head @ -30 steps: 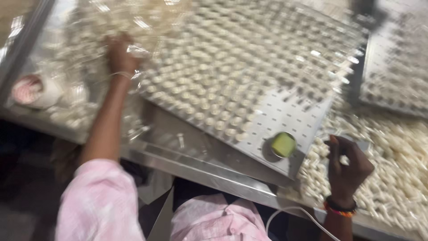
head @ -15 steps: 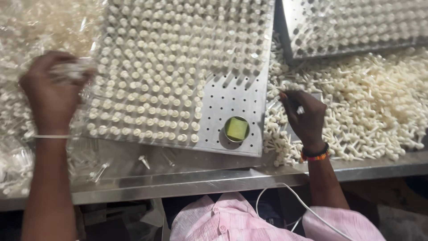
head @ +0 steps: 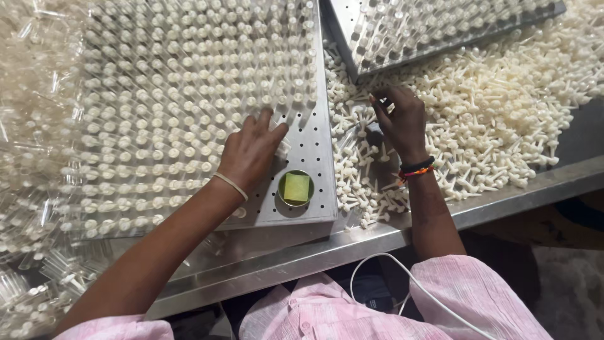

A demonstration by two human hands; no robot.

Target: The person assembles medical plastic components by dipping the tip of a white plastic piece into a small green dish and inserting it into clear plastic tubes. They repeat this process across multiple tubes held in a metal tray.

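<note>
Heaps of clear plastic tubes [head: 38,126] lie at the far left of the steel bench [head: 302,261], beside a perforated metal tray [head: 311,157] whose holes stand packed with upright white stoppers [head: 157,94], presumably so each piece stays separate and vertical. Left hand [head: 251,154] rests on that tray, fingers spread and holding nothing, near a small round dish with a yellow-green sponge [head: 296,187]. Right hand [head: 399,119] dips into the loose pile of white stoppers [head: 503,113] between the trays, fingertips curled; whether they pinch one I cannot tell.
</note>
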